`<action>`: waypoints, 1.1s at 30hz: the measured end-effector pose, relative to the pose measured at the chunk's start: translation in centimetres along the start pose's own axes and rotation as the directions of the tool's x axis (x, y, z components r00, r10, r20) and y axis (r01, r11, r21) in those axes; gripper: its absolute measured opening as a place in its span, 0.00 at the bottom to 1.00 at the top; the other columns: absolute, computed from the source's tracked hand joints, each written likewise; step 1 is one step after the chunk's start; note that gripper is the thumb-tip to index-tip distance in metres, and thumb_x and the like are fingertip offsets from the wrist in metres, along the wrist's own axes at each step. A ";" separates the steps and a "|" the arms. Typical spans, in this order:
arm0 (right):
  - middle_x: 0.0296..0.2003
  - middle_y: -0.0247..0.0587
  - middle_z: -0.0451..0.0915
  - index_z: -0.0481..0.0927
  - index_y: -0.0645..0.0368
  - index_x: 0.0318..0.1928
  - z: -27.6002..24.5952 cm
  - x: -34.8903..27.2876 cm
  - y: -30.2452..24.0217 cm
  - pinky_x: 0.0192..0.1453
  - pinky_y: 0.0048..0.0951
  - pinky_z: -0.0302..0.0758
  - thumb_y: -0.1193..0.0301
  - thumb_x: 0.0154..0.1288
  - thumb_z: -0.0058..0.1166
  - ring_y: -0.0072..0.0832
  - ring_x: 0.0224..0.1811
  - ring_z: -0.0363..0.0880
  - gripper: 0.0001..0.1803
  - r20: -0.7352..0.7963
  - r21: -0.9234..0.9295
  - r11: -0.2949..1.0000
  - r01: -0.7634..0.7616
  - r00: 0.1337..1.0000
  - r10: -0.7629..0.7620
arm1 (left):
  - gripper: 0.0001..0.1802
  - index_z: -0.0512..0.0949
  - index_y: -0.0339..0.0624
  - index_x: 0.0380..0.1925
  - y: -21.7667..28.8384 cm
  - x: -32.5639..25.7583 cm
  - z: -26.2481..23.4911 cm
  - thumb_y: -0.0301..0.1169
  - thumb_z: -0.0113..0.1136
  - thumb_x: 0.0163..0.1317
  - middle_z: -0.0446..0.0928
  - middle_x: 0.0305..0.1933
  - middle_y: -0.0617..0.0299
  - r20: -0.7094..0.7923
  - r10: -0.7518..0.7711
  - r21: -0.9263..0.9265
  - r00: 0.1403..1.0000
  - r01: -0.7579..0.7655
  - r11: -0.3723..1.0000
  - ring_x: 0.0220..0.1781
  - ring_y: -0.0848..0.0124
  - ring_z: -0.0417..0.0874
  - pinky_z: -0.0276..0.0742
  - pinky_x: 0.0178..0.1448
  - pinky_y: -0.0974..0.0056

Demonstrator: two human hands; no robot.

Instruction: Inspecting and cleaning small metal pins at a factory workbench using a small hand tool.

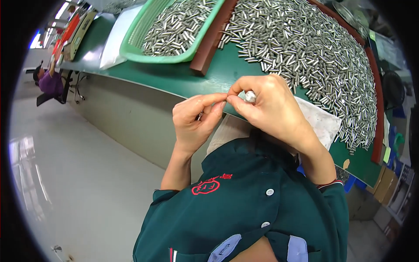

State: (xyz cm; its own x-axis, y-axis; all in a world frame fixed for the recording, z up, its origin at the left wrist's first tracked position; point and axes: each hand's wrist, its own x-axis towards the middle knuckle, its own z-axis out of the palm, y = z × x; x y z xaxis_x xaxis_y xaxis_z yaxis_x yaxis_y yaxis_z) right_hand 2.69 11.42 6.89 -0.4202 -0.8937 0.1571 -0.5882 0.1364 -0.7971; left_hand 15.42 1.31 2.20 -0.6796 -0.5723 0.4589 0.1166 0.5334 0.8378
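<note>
One green table (231, 66), metal pins (314, 52) heaped on it. Right hand (274, 102) curls round shiny metal (250, 96); left hand (191, 117) cups a metal bit (200, 116). Thumbs and forefingers pinched, tips meeting, pinched item unclear. Best: light tips, snug curl, stay over table.

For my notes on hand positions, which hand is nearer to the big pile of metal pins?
Right. The right hand is close to the near edge of the pile of metal pins; the left hand is farther away, left of the pile.
</note>
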 end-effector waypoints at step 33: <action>0.16 0.26 0.67 0.75 0.62 0.23 11.5 5.4 -6.0 0.20 0.16 0.56 0.70 0.49 0.55 0.11 0.18 0.59 0.08 0.522 0.493 0.781 -0.384 0.848 0.088 | 0.06 0.72 0.38 0.31 -1.8 -2.7 -13.8 0.25 0.49 0.52 0.55 0.13 0.70 -0.204 -0.571 -0.941 0.795 0.002 0.339 0.16 0.81 0.52 0.49 0.20 0.75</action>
State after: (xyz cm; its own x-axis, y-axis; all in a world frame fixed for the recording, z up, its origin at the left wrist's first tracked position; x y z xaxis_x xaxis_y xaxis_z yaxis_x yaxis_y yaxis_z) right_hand 11.89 0.87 5.80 -0.0471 -0.9693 -0.2415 0.0428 0.2396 -0.9699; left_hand 27.01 -6.71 3.50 -0.4594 -0.8866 -0.0528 0.7198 -0.4065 0.5628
